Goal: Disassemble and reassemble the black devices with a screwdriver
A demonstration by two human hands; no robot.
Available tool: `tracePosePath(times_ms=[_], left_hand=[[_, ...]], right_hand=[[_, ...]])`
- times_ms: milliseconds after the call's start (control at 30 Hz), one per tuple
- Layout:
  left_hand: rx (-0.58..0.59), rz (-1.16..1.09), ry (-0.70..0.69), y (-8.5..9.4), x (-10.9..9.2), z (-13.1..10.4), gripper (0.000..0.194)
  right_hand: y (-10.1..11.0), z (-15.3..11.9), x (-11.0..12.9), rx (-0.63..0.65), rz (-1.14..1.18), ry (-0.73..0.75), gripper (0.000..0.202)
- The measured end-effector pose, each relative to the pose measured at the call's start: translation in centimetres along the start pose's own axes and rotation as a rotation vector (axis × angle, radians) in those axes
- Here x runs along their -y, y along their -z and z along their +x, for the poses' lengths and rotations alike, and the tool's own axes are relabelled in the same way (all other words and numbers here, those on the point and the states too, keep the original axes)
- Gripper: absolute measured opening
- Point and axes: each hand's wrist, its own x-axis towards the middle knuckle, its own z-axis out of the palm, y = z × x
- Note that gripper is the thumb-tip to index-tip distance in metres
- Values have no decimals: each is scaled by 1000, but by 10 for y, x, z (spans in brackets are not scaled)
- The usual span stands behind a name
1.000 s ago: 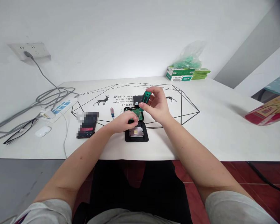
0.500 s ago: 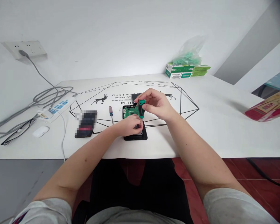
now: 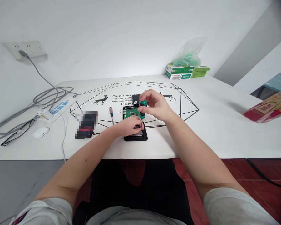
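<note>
My right hand is closed around the handle of a green-and-black screwdriver, held nearly upright with its shaft pointing down. Close to the shaft's lower end, my left hand has its fingers pinched together; what lies between them is hidden. Beneath both hands is a black device case with a silvery part inside. A green circuit board sits just behind my left hand, partly covered by it. Behind the board lies a flat black piece.
A second screwdriver lies left of the board, beside tiny loose pieces. Further left are a blurred dark object, a white mouse, glasses and a power strip with cables. Green boxes stand at the back; a red package lies right.
My right fingers have shifted on the handle, and the screwdriver's top leans slightly further right. My left hand stays at nearly the same spot, with a little more of the silvery part showing.
</note>
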Motion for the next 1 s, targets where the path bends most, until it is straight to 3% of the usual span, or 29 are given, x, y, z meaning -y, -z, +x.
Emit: tracePosePath(times_ms=[400, 567, 800, 1000], left_hand=[[45, 26, 15, 6, -4, -2, 19], [-61, 48, 49, 12, -1, -4, 25], [-260, 135, 146, 35, 17, -22, 22], [-199, 321, 239, 46, 36, -31, 23]], right_hand=[[3, -2, 7, 88, 300, -117, 31], [-1, 0, 7, 84, 280, -76, 40], [-2, -2, -1, 34, 226, -103, 33], [-1, 1, -4, -22, 201, -39, 38]])
